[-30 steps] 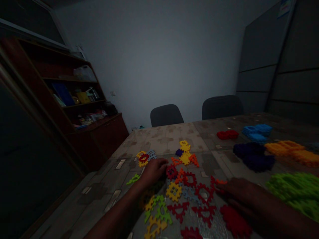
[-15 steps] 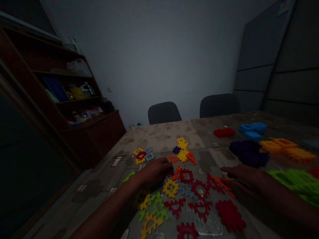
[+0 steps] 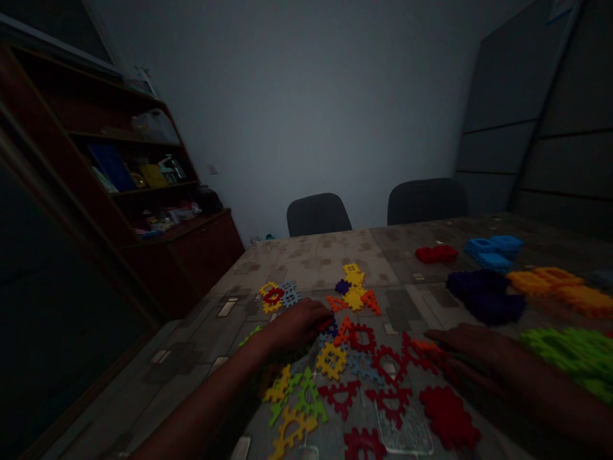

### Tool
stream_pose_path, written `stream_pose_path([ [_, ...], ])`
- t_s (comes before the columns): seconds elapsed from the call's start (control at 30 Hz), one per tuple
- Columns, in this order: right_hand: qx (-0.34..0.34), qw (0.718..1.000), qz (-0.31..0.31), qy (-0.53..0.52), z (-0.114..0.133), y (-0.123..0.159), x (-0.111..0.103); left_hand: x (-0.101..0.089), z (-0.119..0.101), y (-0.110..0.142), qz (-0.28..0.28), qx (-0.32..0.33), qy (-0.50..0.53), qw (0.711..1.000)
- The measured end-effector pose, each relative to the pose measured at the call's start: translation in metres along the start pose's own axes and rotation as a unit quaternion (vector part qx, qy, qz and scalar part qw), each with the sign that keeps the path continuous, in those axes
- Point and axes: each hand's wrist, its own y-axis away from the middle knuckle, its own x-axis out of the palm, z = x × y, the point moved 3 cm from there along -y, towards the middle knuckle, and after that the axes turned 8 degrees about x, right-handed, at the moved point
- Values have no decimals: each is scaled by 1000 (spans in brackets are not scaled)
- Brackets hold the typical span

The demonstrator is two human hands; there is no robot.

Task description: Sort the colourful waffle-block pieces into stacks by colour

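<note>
My left hand point(image 3: 304, 321) rests over the flat toothed plastic pieces, its fingers curled down and together against a dark blue piece point(image 3: 331, 327) with a bit of red. Its fingertips are partly hidden. To the right, my right hand point(image 3: 479, 354) lies low over the table, finger and thumb spread apart around the end of an orange piece point(image 3: 427, 347) by a red triangle piece point(image 3: 412, 354). Between the hands lie a yellow square piece point(image 3: 331, 361), a red ring piece point(image 3: 389, 365) and a grey-blue piece point(image 3: 363, 367).
Joined yellow pieces point(image 3: 354, 297) and a red, yellow and grey cluster point(image 3: 274, 296) lie farther back. Dark blue point(image 3: 488, 295), orange point(image 3: 550, 281), green point(image 3: 565, 354) and light blue stacks point(image 3: 495, 250) stand at right. Two chairs point(image 3: 318, 214) are behind the table.
The view has shifted slightly, moving everything a little. By my right hand, less of the orange piece shows beside the thumb. My left hand stays at the same pieces.
</note>
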Motion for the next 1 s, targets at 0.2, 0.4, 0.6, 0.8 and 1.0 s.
stream_pose_path([
  [0.2, 12, 1000, 5, -2, 7, 2, -1, -3, 8, 1, 9, -5, 37, 999],
  [0.4, 15, 999, -6, -28, 10, 3, 1, -3, 18, 8, 14, -18, 68, 997],
  [0.6, 13, 1000, -19, -13, 8, 7, 4, -5, 19, 7, -26, -44, 55, 997],
  [0.8, 8, 1000, 11, -4, 4, 2, 4, 5, -43, 33, -96, -62, 41, 993],
  [1.0, 2, 1000, 8, 1, -7, 4, 12, 44, -93, 66, -101, -13, 30, 994],
])
